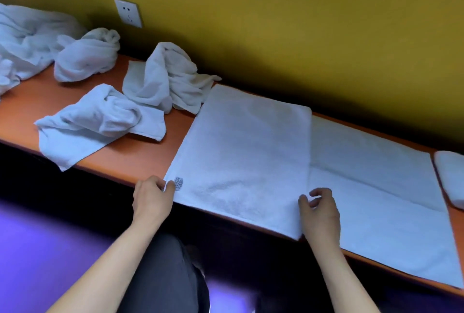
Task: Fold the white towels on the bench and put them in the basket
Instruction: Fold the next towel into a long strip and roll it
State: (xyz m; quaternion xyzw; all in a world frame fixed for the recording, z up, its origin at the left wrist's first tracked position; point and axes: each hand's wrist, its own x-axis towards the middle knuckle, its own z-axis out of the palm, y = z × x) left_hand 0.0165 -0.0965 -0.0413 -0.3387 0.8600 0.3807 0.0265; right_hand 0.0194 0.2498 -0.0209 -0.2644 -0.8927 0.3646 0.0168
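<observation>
A white towel [251, 151] lies flat on the orange bench [140, 159], its left part folded over so a doubled layer covers the middle and a single layer [381, 194] stretches to the right. My left hand [153, 197] pinches the near left corner of the folded layer, beside a small label. My right hand [320, 209] rests with fingers curled at the near edge of the fold line; whether it grips the cloth is unclear. No basket is in view.
Several crumpled white towels [90, 121] [165, 79] [85, 58] lie on the bench to the left, with a larger heap [25, 36] at the far left. A folded towel [452, 177] sits at the right edge. A wall socket [128, 12] is on the yellow wall.
</observation>
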